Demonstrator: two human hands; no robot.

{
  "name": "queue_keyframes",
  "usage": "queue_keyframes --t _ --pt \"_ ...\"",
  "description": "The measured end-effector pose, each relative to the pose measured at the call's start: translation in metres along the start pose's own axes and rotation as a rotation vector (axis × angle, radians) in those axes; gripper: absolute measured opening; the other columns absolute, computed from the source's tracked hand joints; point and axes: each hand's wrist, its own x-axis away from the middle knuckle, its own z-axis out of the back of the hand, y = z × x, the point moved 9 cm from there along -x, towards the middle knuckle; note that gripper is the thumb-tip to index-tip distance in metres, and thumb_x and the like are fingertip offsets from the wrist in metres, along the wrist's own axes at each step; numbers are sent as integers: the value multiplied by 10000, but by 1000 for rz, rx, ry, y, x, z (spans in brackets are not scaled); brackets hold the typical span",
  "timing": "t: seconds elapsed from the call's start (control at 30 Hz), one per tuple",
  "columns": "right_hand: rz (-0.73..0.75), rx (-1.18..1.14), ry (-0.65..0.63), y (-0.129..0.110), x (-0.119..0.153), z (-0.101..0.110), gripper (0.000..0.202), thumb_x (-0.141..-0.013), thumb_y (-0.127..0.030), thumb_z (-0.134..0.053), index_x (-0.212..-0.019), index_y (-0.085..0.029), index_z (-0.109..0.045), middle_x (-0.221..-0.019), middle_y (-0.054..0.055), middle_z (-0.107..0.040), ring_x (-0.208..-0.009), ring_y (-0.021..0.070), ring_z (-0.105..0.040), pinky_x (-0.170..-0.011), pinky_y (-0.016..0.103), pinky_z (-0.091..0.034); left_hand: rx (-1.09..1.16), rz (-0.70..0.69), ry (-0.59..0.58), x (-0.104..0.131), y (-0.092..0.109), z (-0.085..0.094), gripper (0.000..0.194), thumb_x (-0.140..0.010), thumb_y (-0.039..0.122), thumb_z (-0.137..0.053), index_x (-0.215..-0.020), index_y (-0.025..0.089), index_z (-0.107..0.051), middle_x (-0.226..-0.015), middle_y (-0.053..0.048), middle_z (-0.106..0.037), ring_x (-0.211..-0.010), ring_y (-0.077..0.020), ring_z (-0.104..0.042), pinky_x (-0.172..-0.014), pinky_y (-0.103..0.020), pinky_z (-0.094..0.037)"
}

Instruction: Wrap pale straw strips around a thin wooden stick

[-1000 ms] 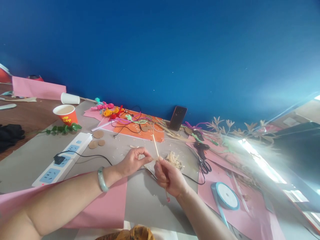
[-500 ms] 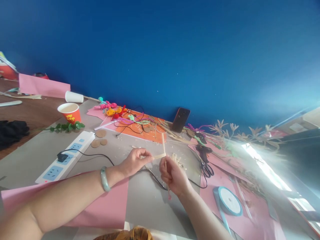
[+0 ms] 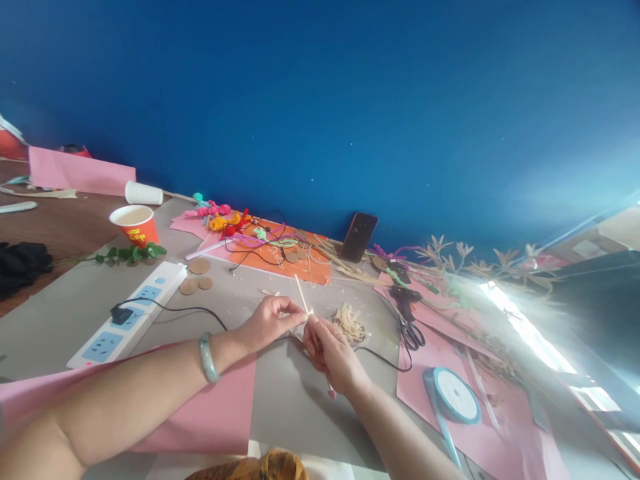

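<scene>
My right hand (image 3: pixel 331 352) is closed around a thin pale stick (image 3: pixel 301 292), which leans to the upper left. Its pinkish lower end (image 3: pixel 331 393) pokes out beneath the fist. Thumb and fingers of my left hand (image 3: pixel 273 323) pinch a narrow pale strip at the stick, right by my right fingertips; only a bit of the strip shows there. The two hands nearly touch. Just beyond my right hand lies a heap of curly pale strips (image 3: pixel 349 325) on the grey table covering (image 3: pixel 295 427).
A power strip (image 3: pixel 127 313), a red paper cup (image 3: pixel 135 223) and brown discs (image 3: pixel 199 267) are on the left. At the back a phone (image 3: pixel 359 237) leans against the blue wall. Scissors (image 3: pixel 413 333), a ribbon roll (image 3: pixel 456 395) and dried stems (image 3: pixel 445 253) lie to the right.
My hands have come together, and the strip stretched between them has shortened from view. The stick has tipped from upright to leaning left, and my right hand has shifted left, uncovering the curly heap.
</scene>
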Motion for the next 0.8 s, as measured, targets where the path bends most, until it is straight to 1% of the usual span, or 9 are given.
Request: queue_keyframes --t 0.2,0.33,0.43,0.53,0.67,0.73,0.8 --pt "17 47 15 -3 2 2 405 -862 -520 -472 -624 -193 -444 -442 -84 -297 -352 50 -149 -360 225 -71 -3 8 -50 -1 -4 -4 241 -798 352 -619 -756 121 -675 -705 -31 -650 -669 -129 -550 -645 -231 -434" --pt "33 92 39 -4 3 3 416 -854 -545 -479 -634 -193 -442 -450 -73 -334 -360 55 -215 -358 217 -90 -48 -13 -31 -1 -3 -3 254 -810 365 -609 -764 123 -670 -727 -40 -665 -702 -142 -573 -663 -238 -444" --pt "23 77 40 -1 2 2 427 -838 -559 -498 -629 -192 -437 -447 -73 -343 -360 50 -212 -357 208 -84 -103 -49 -10 0 3 -2 242 -816 350 -605 -752 126 -669 -735 -42 -673 -728 -148 -585 -692 -245 -446" --pt "-33 -22 -13 8 0 0 432 -825 -567 -508 -623 -194 -428 -419 -83 -330 -350 42 -153 -352 198 -65 -143 -76 -5 1 9 -1 226 -819 333 -603 -751 127 -665 -747 -44 -679 -741 -149 -591 -712 -250 -446" --pt "-188 -227 -158 22 0 -9 407 -811 -545 -522 -630 -197 -412 -402 -99 -307 -363 37 -81 -349 179 -51 -168 -85 -22 1 13 -1 235 -825 349 -596 -778 129 -665 -765 -47 -685 -732 -147 -595 -690 -247 -444" --pt "-235 -290 -215 24 1 -12 396 -804 -528 -536 -632 -194 -412 -410 -100 -313 -370 34 -70 -348 171 -47 -165 -84 -20 1 14 -1 233 -823 351 -599 -785 130 -663 -772 -48 -689 -726 -145 -596 -681 -244 -443" --pt "-248 -319 -241 25 0 -13 391 -802 -518 -543 -631 -191 -416 -417 -98 -320 -368 31 -74 -346 167 -41 -155 -91 -14 1 14 0 222 -819 341 -603 -788 130 -665 -778 -49 -692 -732 -146 -599 -686 -243 -444"
